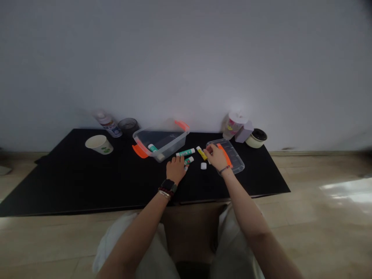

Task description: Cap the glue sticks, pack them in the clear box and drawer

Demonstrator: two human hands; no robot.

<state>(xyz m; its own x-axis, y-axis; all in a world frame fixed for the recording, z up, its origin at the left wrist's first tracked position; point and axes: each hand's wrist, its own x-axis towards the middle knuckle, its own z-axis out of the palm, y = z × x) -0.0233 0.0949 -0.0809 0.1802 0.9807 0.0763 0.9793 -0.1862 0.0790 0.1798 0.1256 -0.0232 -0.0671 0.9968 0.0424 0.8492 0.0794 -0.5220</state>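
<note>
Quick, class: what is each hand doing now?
Left hand: open, fingertips at a green-labelled glue stick.
Right hand: curled by a yellow glue stick; holding anything cannot be told.

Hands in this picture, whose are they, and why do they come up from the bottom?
A person is wearing a camera on their head, pointing forward and down, so the picture shows roughly what they see. The arms are their own, reaching out over a black tabletop. The left hand is beside green-marked glue sticks, and the right hand is next to a yellow-marked glue stick. I can't tell whether either hand is holding anything. Nearby are a clear plastic box with orange handles, a clear plastic lid, and a small white cap.
</note>
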